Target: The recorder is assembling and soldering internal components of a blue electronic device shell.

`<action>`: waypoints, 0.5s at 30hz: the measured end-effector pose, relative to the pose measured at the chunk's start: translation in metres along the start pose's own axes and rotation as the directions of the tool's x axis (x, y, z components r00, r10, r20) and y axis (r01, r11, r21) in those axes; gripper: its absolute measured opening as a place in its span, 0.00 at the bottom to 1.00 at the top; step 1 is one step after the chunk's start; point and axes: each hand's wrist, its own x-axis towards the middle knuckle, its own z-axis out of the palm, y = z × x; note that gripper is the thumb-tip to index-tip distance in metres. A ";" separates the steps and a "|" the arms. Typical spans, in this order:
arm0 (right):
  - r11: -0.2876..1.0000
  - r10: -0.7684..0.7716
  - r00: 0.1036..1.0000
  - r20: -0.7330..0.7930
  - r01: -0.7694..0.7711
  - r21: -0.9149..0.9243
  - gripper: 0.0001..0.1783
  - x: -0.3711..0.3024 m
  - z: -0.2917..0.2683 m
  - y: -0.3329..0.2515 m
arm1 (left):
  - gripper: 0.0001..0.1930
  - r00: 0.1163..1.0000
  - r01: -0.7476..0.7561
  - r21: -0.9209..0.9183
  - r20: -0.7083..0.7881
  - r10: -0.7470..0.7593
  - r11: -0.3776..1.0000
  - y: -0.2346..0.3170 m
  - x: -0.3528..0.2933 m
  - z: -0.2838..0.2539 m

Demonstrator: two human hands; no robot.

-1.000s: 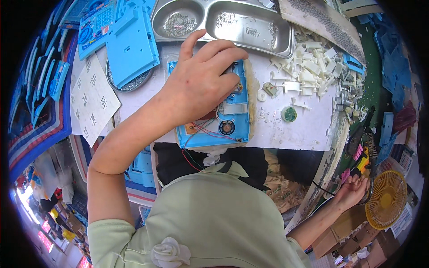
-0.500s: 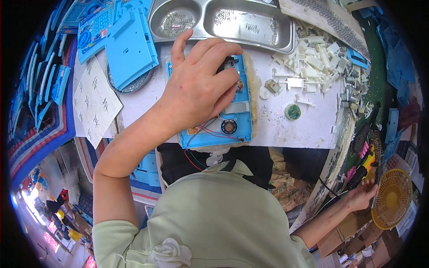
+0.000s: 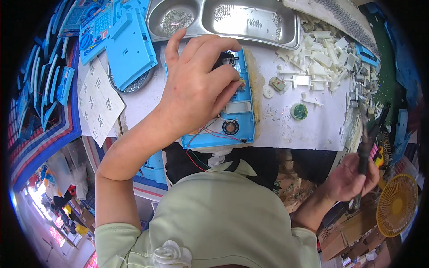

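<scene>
A blue plastic housing [image 3: 246,133] lies open-side up on a pad on the bench, with a round speaker [image 3: 230,127], thin red and green wires and a pale rectangular part [image 3: 238,107] in it. My left hand [image 3: 192,85] reaches over its upper half. Thumb and index finger are pinched together there, and what they hold, if anything, is hidden. At the right, below the bench corner, my right hand [image 3: 346,178] is closed round a dark stick-shaped tool [image 3: 364,156], blurred by motion and standing nearly upright.
A steel tray [image 3: 201,27] with small springs lies beyond the housing. White plastic parts [image 3: 324,60] are heaped to the right, near a small green-topped round tub [image 3: 299,111]. Blue shells [image 3: 129,49] are stacked at the left beside a paper sheet [image 3: 100,102]. A yellow basket [image 3: 397,205] hangs low right.
My right hand has come inward from the far right, beside the yellow basket, and now has the dark tool in it. My left hand stays over the housing. The view has shifted slightly.
</scene>
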 end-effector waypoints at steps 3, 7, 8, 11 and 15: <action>0.999 0.004 0.979 0.204 -0.011 0.037 0.25 0.006 0.041 0.008 | 0.09 0.998 0.051 -0.022 -0.022 -0.052 0.998 0.002 -0.004 0.000; 0.988 0.021 0.923 0.383 -0.078 0.132 0.21 0.007 0.065 0.013 | 0.08 0.996 0.081 -0.015 -0.022 -0.081 0.997 0.006 -0.007 0.004; 0.987 0.021 0.906 0.423 -0.087 0.137 0.21 0.007 0.067 0.014 | 0.08 0.996 0.088 -0.013 -0.017 -0.089 0.996 0.007 -0.007 0.005; 0.985 0.039 0.857 0.514 -0.119 0.123 0.20 0.007 0.068 0.016 | 0.08 0.995 0.104 0.001 -0.008 -0.104 0.995 0.009 -0.004 0.003; 0.983 0.052 0.802 0.595 -0.144 0.109 0.18 0.009 0.070 0.017 | 0.08 0.993 0.113 0.023 0.019 -0.114 0.993 0.010 0.000 0.000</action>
